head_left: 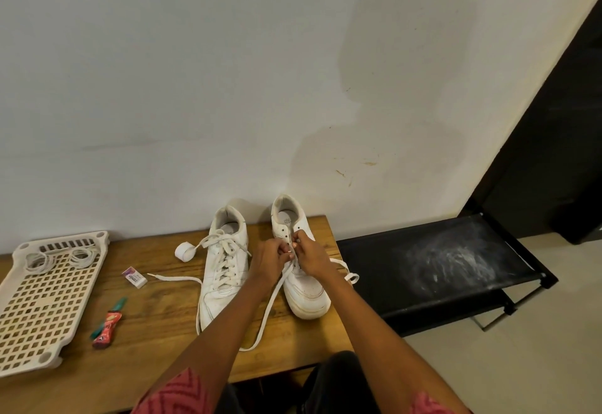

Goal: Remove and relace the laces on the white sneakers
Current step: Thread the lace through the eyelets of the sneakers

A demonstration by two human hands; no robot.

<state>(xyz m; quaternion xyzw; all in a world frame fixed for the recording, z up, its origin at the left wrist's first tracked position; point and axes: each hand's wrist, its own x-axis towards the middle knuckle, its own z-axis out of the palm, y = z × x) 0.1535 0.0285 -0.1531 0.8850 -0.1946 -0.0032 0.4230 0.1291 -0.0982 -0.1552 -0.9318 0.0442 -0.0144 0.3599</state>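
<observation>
On the wooden table (156, 312), at the far left, lies a perforated plastic tray (42, 296) with two coils of white cord (60, 259) on its far end. Next to it are a green marker (109, 317) and a red tube (107, 330), then a small eraser (134, 277) and a roll of white tape (185, 251). The left sneaker (223, 267) stands fully laced, its lace ends loose on the table. Just beside it stands the right sneaker (298, 263), toe toward the person. Over its eyelets the left hand (269, 260) and the right hand (309, 259) meet; the fingers of both are curled and pinch the white lace (270, 309), which trails down to the table edge. To the right stands a low black shelf (436, 267).
</observation>
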